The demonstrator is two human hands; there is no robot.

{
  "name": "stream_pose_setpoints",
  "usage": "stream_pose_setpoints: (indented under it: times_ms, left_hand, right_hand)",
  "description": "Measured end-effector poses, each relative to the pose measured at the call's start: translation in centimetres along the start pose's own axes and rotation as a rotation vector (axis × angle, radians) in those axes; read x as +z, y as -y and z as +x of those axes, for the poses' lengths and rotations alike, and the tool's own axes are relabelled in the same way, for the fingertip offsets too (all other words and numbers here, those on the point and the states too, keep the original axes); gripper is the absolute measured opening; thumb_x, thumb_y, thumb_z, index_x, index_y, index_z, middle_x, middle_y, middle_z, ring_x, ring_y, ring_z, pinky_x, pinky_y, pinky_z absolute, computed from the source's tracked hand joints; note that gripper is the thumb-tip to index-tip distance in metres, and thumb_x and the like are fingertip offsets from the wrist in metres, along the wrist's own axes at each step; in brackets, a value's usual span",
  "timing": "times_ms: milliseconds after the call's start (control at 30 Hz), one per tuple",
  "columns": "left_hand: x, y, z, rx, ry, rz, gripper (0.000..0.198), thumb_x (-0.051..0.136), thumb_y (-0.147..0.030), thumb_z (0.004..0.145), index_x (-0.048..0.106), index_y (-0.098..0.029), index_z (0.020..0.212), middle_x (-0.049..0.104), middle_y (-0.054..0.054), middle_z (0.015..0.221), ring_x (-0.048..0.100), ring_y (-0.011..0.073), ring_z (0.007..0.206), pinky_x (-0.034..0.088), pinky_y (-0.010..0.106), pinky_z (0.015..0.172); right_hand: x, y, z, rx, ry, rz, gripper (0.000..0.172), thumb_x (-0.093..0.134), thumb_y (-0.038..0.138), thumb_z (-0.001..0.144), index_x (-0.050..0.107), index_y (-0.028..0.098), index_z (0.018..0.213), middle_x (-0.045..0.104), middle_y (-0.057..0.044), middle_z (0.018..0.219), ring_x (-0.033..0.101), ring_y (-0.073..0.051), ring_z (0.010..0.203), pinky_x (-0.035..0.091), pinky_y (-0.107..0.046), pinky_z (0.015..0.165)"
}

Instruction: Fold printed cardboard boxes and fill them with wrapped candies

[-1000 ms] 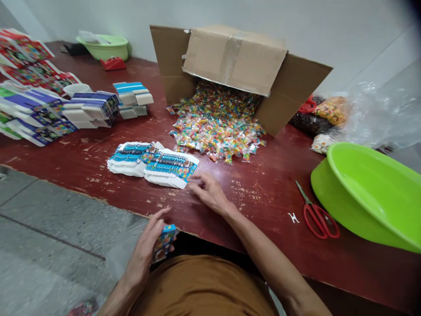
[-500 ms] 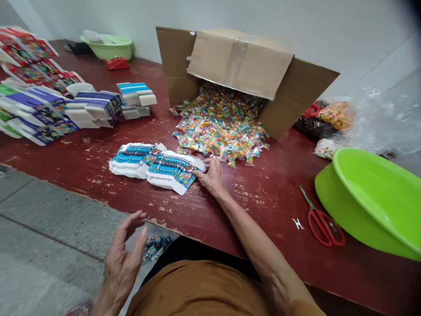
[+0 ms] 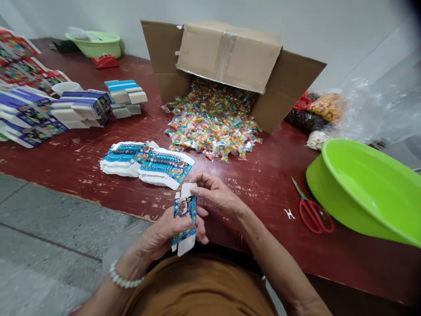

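Observation:
A small blue printed carton (image 3: 184, 216) with white end flaps is held in front of my body, its flaps sticking out at both ends. My left hand (image 3: 167, 230) is wrapped around it, with the thumb across its printed face. At the upper white flap, my right hand (image 3: 215, 192) pinches the edge between thumb and fingers. Just beyond my hands lie two overlapping rows of flat blue cartons (image 3: 164, 166) on the red table (image 3: 256, 184). Behind those, small clear-wrapped colourful candies (image 3: 213, 131) spill from a cardboard box (image 3: 226, 55) tipped on its side.
Red-handled scissors (image 3: 314, 213) and a white paper scrap (image 3: 289, 214) lie right of my hands, beside a bright green basin (image 3: 368, 193). Stacked purple cartons (image 3: 85, 105) and blue-topped cartons (image 3: 126, 94) stand at left. A red tape dispenser (image 3: 105, 61) sits farther back.
My right hand has drawn a carton from the end of the row toward my body. My left hand has come up from the table's edge and closed around it.

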State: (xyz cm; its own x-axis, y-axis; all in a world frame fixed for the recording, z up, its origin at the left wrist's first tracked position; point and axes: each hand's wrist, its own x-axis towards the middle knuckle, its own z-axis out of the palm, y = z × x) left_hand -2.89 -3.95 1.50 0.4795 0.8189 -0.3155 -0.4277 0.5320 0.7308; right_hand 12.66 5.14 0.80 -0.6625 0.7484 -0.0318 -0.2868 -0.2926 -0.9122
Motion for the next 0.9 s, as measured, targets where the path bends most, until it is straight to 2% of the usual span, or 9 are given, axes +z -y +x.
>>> stream_pose_setpoints:
  times_ms: [100,233,300,400,467,533,633,767,900]
  left_hand:
    - [0.5,0.1,-0.2,0.046,-0.133,0.060,0.036,0.085,-0.039,0.071,0.070,-0.013,0.092,0.075,0.007,0.074,0.073,0.0224,0.066,0.058,0.032,0.067]
    - [0.7,-0.1,-0.4,0.091,-0.313,0.098,0.034,0.086,-0.038,0.068,0.067,-0.014,0.084,0.075,0.007,0.067,0.071,0.0211,0.055,0.058,0.031,0.057]
    - [0.7,0.0,-0.3,0.092,-0.388,0.097,0.037,0.087,-0.038,0.066,0.067,-0.014,0.086,0.075,0.007,0.068,0.071,0.0222,0.053,0.059,0.033,0.055]
    - [0.4,0.2,0.3,0.091,-0.422,0.098,0.039,0.087,-0.039,0.066,0.066,-0.015,0.089,0.074,0.004,0.067,0.070,0.0215,0.052,0.059,0.033,0.055]
    - [0.2,0.3,0.7,0.116,-0.424,0.142,0.041,0.086,-0.038,0.068,0.067,-0.014,0.095,0.075,0.005,0.073,0.071,0.0205,0.059,0.059,0.031,0.059]
    - [0.0,0.4,1.0,0.184,-0.449,0.233,0.044,0.085,-0.037,0.070,0.066,-0.014,0.102,0.077,0.007,0.088,0.073,0.0212,0.077,0.060,0.029,0.069]
    - [0.4,0.5,1.1,0.345,-0.583,0.296,0.060,0.087,-0.034,0.068,0.054,-0.019,0.115,0.076,0.007,0.105,0.073,0.0240,0.096,0.060,0.032,0.080]
    - [1.5,0.7,0.7,0.484,-0.734,0.337,0.075,0.086,-0.033,0.067,0.040,-0.027,0.126,0.075,0.003,0.101,0.075,0.0233,0.087,0.062,0.034,0.076]
    - [1.5,0.7,0.4,0.472,-0.724,0.390,0.061,0.084,-0.037,0.069,0.055,-0.023,0.120,0.075,0.006,0.106,0.073,0.0229,0.092,0.061,0.030,0.076]
  right_hand:
    - [0.3,0.2,-0.5,0.041,0.007,0.042,0.041,0.080,0.045,0.076,0.063,0.023,0.106,0.064,0.001,0.089,0.057,-0.010,0.067,0.046,-0.020,0.055]
    - [1.2,0.7,-1.7,0.036,-0.034,0.043,0.054,0.085,0.043,0.070,0.061,0.024,0.115,0.064,0.000,0.093,0.059,-0.010,0.068,0.050,-0.022,0.058]
    - [1.9,0.5,-2.2,0.065,-0.058,0.026,0.049,0.083,0.042,0.073,0.063,0.022,0.113,0.064,0.000,0.087,0.058,-0.010,0.063,0.050,-0.023,0.056]
    - [2.6,-0.3,-2.6,0.113,-0.104,-0.042,0.031,0.070,0.045,0.085,0.065,0.019,0.102,0.055,0.006,0.061,0.049,-0.009,0.046,0.044,-0.023,0.045]
    - [2.7,-0.7,-2.5,0.071,-0.196,-0.156,0.023,0.068,0.041,0.085,0.066,0.019,0.090,0.054,0.006,0.058,0.048,-0.009,0.045,0.042,-0.022,0.045]
    - [2.6,-0.9,-2.2,-0.018,-0.317,-0.297,0.018,0.066,0.036,0.084,0.067,0.018,0.084,0.062,0.003,0.066,0.052,-0.009,0.052,0.045,-0.022,0.051]
    - [2.2,-1.1,-1.9,-0.075,-0.417,-0.390,0.016,0.063,0.033,0.084,0.068,0.018,0.088,0.068,0.000,0.077,0.057,-0.010,0.061,0.047,-0.023,0.059]
    - [2.1,-1.8,-2.0,-0.070,-0.454,-0.254,0.036,0.070,0.032,0.080,0.061,0.022,0.113,0.068,0.002,0.081,0.060,-0.012,0.066,0.048,-0.023,0.061]
    - [2.1,-2.5,-2.2,-0.137,-0.390,-0.178,0.028,0.072,0.036,0.080,0.066,0.022,0.104,0.066,0.002,0.082,0.059,-0.012,0.070,0.048,-0.025,0.066]
